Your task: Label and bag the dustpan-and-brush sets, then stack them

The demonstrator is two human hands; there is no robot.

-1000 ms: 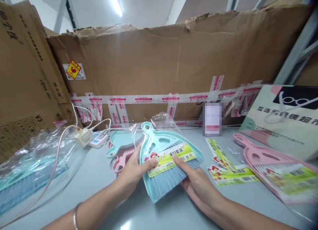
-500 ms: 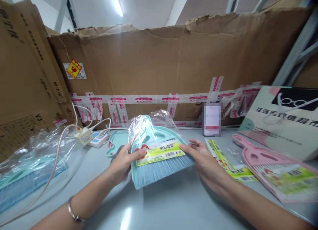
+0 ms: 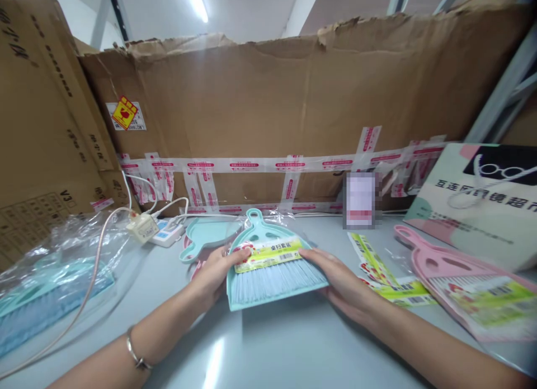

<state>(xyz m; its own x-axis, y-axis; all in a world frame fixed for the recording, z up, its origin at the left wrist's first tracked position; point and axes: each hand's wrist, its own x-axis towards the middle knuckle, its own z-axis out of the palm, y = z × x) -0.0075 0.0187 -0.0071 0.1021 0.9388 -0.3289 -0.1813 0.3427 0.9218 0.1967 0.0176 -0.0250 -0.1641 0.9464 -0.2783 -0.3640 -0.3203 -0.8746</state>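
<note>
Turquoise dustpan-and-brush set (image 3: 272, 280) between my hands.
My left hand (image 3: 216, 271) grips its left side, my right hand (image 3: 342, 277) its right, a yellow-green label (image 3: 271, 256) between them.

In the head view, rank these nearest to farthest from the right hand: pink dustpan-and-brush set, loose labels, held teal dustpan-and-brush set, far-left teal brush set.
From the right hand:
1. Held teal dustpan-and-brush set: in its grip.
2. Loose labels: just to its right.
3. Pink dustpan-and-brush set: farther right.
4. Far-left teal brush set: beyond the left hand.
</note>
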